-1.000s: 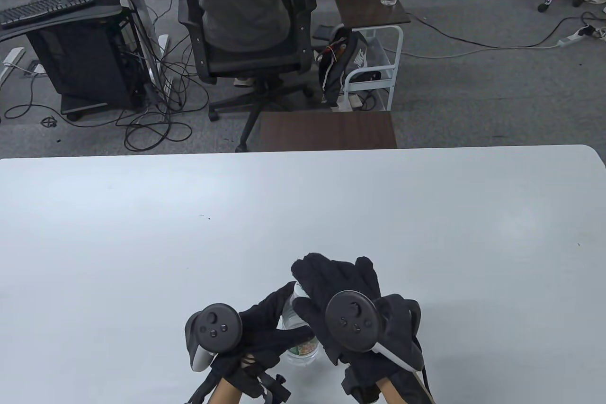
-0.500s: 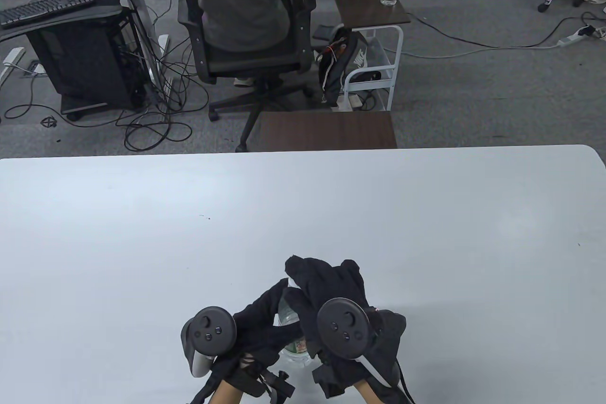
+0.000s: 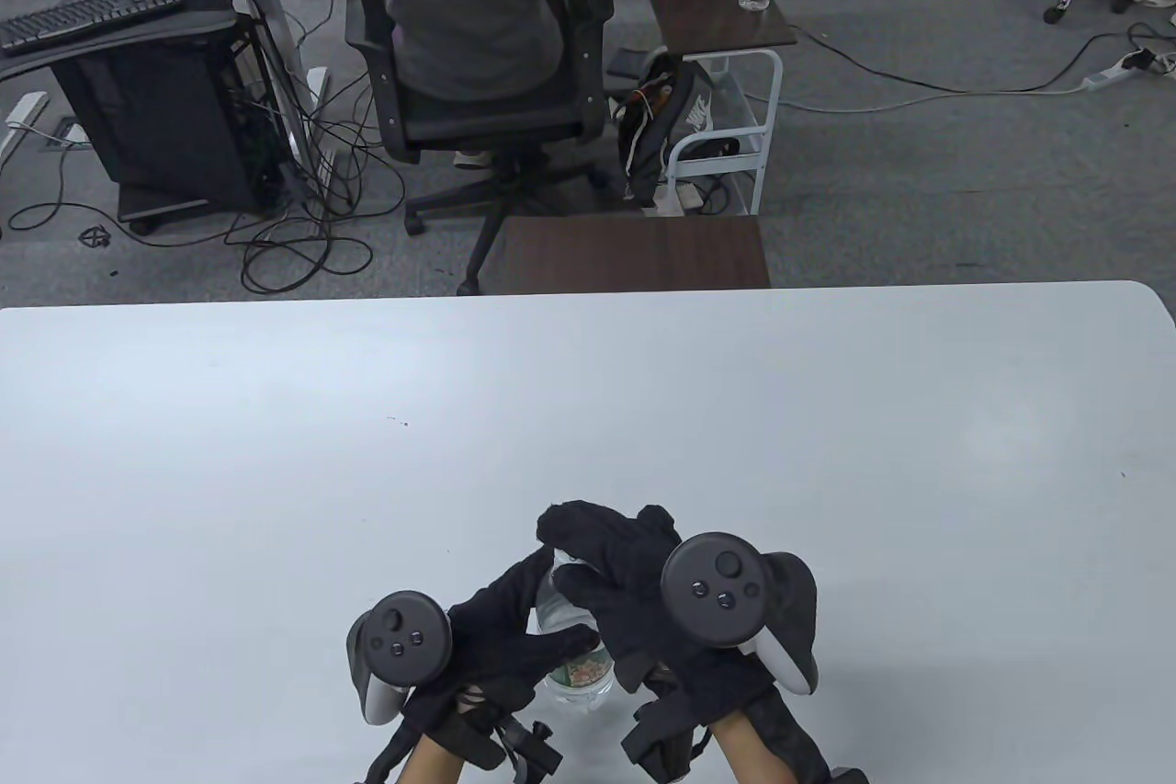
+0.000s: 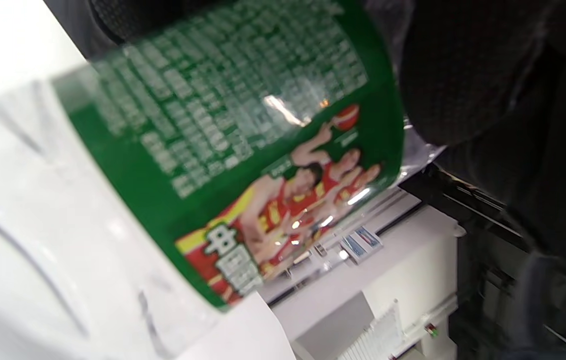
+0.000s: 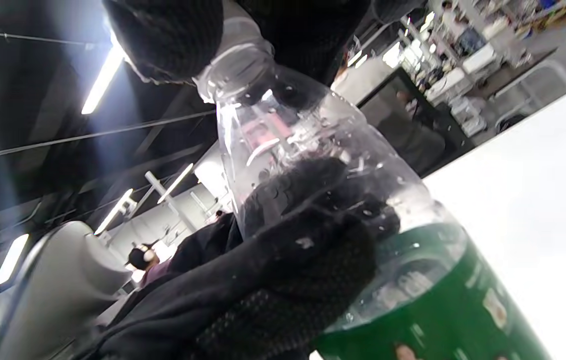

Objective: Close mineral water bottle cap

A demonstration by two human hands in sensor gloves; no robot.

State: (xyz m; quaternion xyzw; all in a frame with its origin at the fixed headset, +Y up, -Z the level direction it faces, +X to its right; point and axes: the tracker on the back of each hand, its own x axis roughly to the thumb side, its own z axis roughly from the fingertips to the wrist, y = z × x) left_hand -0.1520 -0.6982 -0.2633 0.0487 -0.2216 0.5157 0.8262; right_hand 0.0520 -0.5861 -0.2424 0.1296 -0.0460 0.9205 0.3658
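Observation:
A clear mineral water bottle (image 3: 574, 669) with a green label stands near the table's front edge. My left hand (image 3: 514, 628) grips its body; the green label (image 4: 243, 135) fills the left wrist view, and my left fingers (image 5: 308, 250) show wrapped round the bottle's shoulder in the right wrist view. My right hand (image 3: 606, 559) sits over the bottle's top, its fingers (image 5: 168, 35) closed around the neck (image 5: 235, 65) where the cap is. The cap itself is hidden under the glove.
The white table (image 3: 588, 416) stretches ahead and to both sides. Behind its far edge are a small brown side table (image 3: 634, 251), an office chair (image 3: 478, 49) and floor cables.
My right hand has turned on the bottle's top: its tracker has swung from left to right and upward. The left hand and the bottle have stayed in place.

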